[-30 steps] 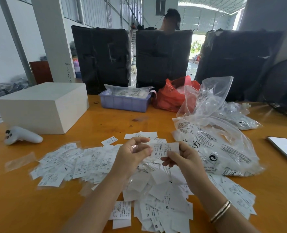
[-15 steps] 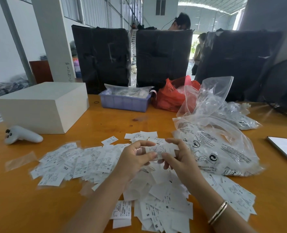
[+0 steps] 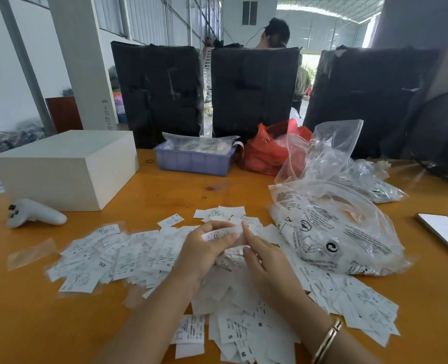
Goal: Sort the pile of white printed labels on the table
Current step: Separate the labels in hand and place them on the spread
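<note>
A wide pile of white printed labels covers the middle of the orange table, with size letters such as XL, M and S showing. My left hand holds a small stack of labels between thumb and curled fingers, just above the pile. My right hand is beside it, index finger stretched out and touching the right end of that stack. A gold bracelet sits on my right wrist.
A white box and a white controller lie at the left. A blue tray, a red bag and clear plastic bags stand behind and right. A phone lies at the far right edge.
Both hands have sunk lower toward the pile. My right hand let go of its pinch on the label and now only touches the stack's end with one finger.
</note>
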The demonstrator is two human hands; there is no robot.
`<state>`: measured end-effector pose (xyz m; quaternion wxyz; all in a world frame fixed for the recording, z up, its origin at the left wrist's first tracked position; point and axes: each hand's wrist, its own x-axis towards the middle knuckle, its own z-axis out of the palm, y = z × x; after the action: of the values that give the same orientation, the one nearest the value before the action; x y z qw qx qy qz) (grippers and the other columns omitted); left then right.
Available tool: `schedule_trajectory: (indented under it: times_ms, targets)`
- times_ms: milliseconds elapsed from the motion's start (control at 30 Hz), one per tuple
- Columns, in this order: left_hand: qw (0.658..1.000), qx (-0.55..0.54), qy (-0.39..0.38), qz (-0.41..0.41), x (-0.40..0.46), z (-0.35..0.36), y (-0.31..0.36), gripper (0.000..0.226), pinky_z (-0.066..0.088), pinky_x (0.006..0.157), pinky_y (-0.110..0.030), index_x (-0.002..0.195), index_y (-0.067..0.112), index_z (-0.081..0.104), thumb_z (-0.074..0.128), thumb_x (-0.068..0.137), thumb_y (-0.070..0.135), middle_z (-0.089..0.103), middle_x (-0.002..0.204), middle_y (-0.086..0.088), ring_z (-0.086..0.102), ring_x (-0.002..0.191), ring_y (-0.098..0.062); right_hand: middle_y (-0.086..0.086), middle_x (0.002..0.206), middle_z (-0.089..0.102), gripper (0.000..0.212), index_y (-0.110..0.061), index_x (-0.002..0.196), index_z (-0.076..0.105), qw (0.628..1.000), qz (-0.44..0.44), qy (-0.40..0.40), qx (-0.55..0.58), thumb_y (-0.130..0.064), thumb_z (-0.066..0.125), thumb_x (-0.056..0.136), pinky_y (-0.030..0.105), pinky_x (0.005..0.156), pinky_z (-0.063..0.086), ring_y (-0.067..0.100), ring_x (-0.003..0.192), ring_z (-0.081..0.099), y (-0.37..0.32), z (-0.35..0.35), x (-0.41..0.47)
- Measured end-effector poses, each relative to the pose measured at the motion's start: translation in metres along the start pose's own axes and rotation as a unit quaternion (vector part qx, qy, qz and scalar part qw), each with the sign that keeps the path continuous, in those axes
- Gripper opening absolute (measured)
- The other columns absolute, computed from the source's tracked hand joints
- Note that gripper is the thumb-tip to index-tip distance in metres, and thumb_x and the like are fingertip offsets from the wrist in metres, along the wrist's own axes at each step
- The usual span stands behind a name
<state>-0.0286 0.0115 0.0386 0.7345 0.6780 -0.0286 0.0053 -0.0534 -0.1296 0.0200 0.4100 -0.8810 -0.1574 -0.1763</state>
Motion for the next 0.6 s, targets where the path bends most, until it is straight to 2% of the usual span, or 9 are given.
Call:
schedule_trajectory:
  times_ms: [67, 133, 200, 267, 333, 400, 500, 567, 600]
  targets:
    - [1.0, 0.006, -0.001, -0.008, 0.001, 0.001, -0.001, 0.004, 0.053, 0.063, -0.021, 0.083, 0.029, 0.074, 0.076, 0.079, 0.027, 0.072, 0.083, 0.005, 0.064, 0.071, -0.009, -0.012, 0.1, 0.061, 0.048, -0.029, 0.143, 0.035, 1.0, 0.008, 0.003, 0.009, -0.016, 0.045, 0.098, 0.009, 0.067, 0.04, -0.003, 0.078, 0.053, 0.0, 0.0, 0.003]
    - [1.0, 0.021, -0.01, -0.005, 0.002, 0.002, -0.001, 0.006, 0.052, 0.066, -0.022, 0.087, 0.026, 0.074, 0.071, 0.083, 0.03, 0.071, 0.085, 0.004, 0.063, 0.077, -0.011, -0.009, 0.088, 0.066, 0.038, -0.023, 0.133, 0.054, 0.997, 0.037, 0.042, 0.052, -0.013, 0.05, 0.096, 0.009, 0.067, 0.043, 0.0, 0.075, 0.058, 0.002, -0.001, 0.007]
    - [0.998, 0.057, -0.015, 0.016, 0.003, 0.0, 0.0, 0.006, 0.048, 0.061, -0.017, 0.087, 0.028, 0.073, 0.068, 0.087, 0.026, 0.07, 0.083, 0.007, 0.063, 0.074, -0.008, -0.011, 0.075, 0.066, 0.031, -0.021, 0.12, 0.065, 0.992, 0.07, 0.069, 0.083, -0.009, 0.052, 0.095, 0.009, 0.065, 0.046, 0.0, 0.07, 0.06, 0.003, -0.002, 0.009]
    - [0.993, 0.105, 0.005, 0.059, 0.004, -0.003, 0.0, 0.016, 0.047, 0.059, -0.01, 0.087, 0.032, 0.073, 0.066, 0.088, 0.018, 0.07, 0.08, 0.013, 0.064, 0.075, 0.0, -0.012, 0.074, 0.065, 0.033, -0.029, 0.119, 0.062, 0.991, 0.076, 0.062, 0.086, -0.009, 0.053, 0.094, 0.01, 0.057, 0.045, -0.002, 0.059, 0.057, 0.004, -0.005, 0.01]
    - [0.986, 0.134, 0.045, 0.085, 0.006, -0.007, -0.001, 0.019, 0.047, 0.059, -0.007, 0.092, 0.033, 0.069, 0.065, 0.089, 0.015, 0.068, 0.082, 0.012, 0.062, 0.075, 0.005, -0.008, 0.076, 0.065, 0.037, -0.032, 0.124, 0.052, 0.991, 0.077, 0.076, 0.084, -0.012, 0.054, 0.094, 0.012, 0.047, 0.041, -0.001, 0.05, 0.049, 0.005, -0.015, 0.015]
    - [0.978, 0.161, 0.098, 0.092, 0.009, -0.013, -0.001, 0.018, 0.048, 0.056, -0.008, 0.093, 0.034, 0.065, 0.065, 0.089, 0.017, 0.066, 0.085, 0.01, 0.062, 0.073, 0.0, -0.008, 0.08, 0.064, 0.03, -0.027, 0.119, 0.058, 0.983, 0.073, 0.156, 0.065, -0.013, 0.053, 0.093, 0.01, 0.047, 0.04, -0.002, 0.052, 0.049, 0.01, -0.033, 0.026]
    - [0.961, 0.215, 0.145, 0.098, 0.014, -0.023, -0.002, 0.017, 0.042, 0.053, -0.009, 0.091, 0.035, 0.061, 0.064, 0.089, 0.018, 0.065, 0.086, 0.011, 0.06, 0.072, -0.001, -0.002, 0.091, 0.062, 0.023, -0.016, 0.108, 0.067, 0.958, 0.042, 0.282, -0.023, -0.007, 0.052, 0.093, 0.011, 0.061, 0.044, 0.003, 0.069, 0.053, 0.023, -0.066, 0.044]
    - [0.951, 0.253, 0.153, 0.092, 0.017, -0.028, -0.004, 0.016, 0.041, 0.053, -0.014, 0.092, 0.033, 0.06, 0.063, 0.089, 0.017, 0.065, 0.084, 0.01, 0.06, 0.07, -0.003, 0.003, 0.103, 0.064, 0.025, -0.014, 0.107, 0.068, 0.949, 0.075, 0.298, -0.069, -0.005, 0.049, 0.093, 0.025, 0.071, 0.049, 0.019, 0.081, 0.059, 0.037, -0.084, 0.056]
    - [0.943, 0.279, 0.156, 0.087, 0.018, -0.031, -0.006, 0.015, 0.043, 0.053, -0.019, 0.094, 0.031, 0.061, 0.062, 0.09, 0.017, 0.065, 0.082, 0.009, 0.06, 0.068, -0.007, 0.004, 0.106, 0.065, 0.027, -0.013, 0.109, 0.068, 0.948, 0.106, 0.287, -0.089, -0.006, 0.047, 0.094, 0.027, 0.067, 0.049, 0.02, 0.077, 0.06, 0.045, -0.091, 0.062]
